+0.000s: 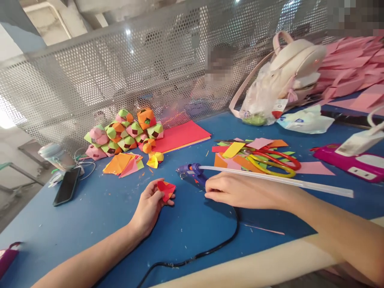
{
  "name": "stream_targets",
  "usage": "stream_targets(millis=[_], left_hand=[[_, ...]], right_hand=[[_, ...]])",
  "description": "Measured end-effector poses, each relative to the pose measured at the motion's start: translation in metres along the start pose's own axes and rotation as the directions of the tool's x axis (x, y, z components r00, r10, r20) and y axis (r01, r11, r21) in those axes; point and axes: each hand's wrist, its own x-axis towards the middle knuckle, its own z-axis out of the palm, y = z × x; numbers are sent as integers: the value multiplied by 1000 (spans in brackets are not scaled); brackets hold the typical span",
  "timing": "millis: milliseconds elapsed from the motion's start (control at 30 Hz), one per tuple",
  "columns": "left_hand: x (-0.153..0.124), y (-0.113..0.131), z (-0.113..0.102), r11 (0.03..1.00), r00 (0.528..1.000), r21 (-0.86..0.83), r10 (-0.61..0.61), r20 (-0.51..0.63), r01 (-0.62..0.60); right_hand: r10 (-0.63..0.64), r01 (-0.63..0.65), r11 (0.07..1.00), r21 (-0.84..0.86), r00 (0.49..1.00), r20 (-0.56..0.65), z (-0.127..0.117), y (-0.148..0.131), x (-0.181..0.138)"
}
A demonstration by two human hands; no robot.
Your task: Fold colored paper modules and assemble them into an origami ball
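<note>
Between the thumb and fingers of my left hand (151, 204) is a small red folded paper piece (167, 190) with orange edges. My right hand (225, 191) is closed around the handle of a purple glue gun (192, 173), whose nozzle points left. A long translucent glue stick (279, 180) sticks out of the gun's back and passes over my right wrist. The gun's black cord (192, 260) curls down toward the near edge. Beyond my left hand lie a yellow folded paper piece (153, 161) and a stack of orange and pink paper squares (123, 164).
Folded paper balls (120, 134) are piled by the perforated metal screen (90, 76). Red paper sheets (186, 135) lie beside them. Scissors (273, 164) rest on paper scraps. A phone (67, 187), a cup (57, 156), a white backpack (297, 64) and a magenta power strip (351, 162) stand around.
</note>
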Motion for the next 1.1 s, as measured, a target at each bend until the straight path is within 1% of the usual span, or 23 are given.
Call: stream_targets(millis=[67,100,167,200,233,300,367,433,533,600,633,667,700,767,800,833,900,967,1100], left_hand=[[4,4,-4,998,1000,53,24,-4,-23],[5,6,-6,997,999,78,29,-13,-28],[4,11,-6,992,999,122,28,-33,-24],[2,14,-6,989,999,147,31,-33,-25],[-1,16,-4,983,999,179,43,-22,-39],[-10,18,1,954,994,280,111,19,-112],[-20,17,5,898,980,392,186,67,-198],[-30,15,8,843,966,471,230,120,-259],[-38,15,7,792,939,506,255,232,-341],[-36,22,3,765,902,483,320,288,-426],[-32,27,0,744,881,473,374,290,-472],[-25,33,-4,710,854,476,454,254,-519],[-17,39,-9,674,844,525,502,190,-520],[4,51,-20,558,847,720,526,77,-412],[16,56,-26,488,844,800,534,44,-350],[28,59,-32,426,850,854,526,37,-300],[50,61,-44,398,863,875,503,44,-276],[69,58,-53,368,864,891,500,53,-267],[97,47,-59,303,881,914,462,107,-270]], right_hand=[[7,-10,999,37,998,70,-2,-1,2],[-14,8,996,89,997,70,-1,-3,3],[-45,36,968,246,999,31,5,-9,7],[-35,30,941,337,999,10,11,-13,9],[3,1,904,427,1000,-9,16,-17,12],[50,-30,839,543,999,-22,29,-25,18],[54,-15,804,594,997,-48,40,-32,24],[71,10,779,627,992,-104,50,-37,31],[123,19,715,699,981,-152,60,-39,42],[144,8,658,753,980,-137,64,-40,48],[152,-4,629,778,981,-118,65,-40,52],[159,-21,600,800,983,-94,67,-42,56],[164,-37,572,819,984,-69,68,-43,60],[165,-54,528,847,986,-40,72,-46,67],[163,-49,522,851,986,-43,74,-47,71],[162,-39,527,849,985,-55,76,-47,74],[165,-27,561,827,983,-80,80,-47,76],[171,-30,606,795,981,-93,82,-46,75],[152,-21,690,724,981,-117,79,-45,67]])
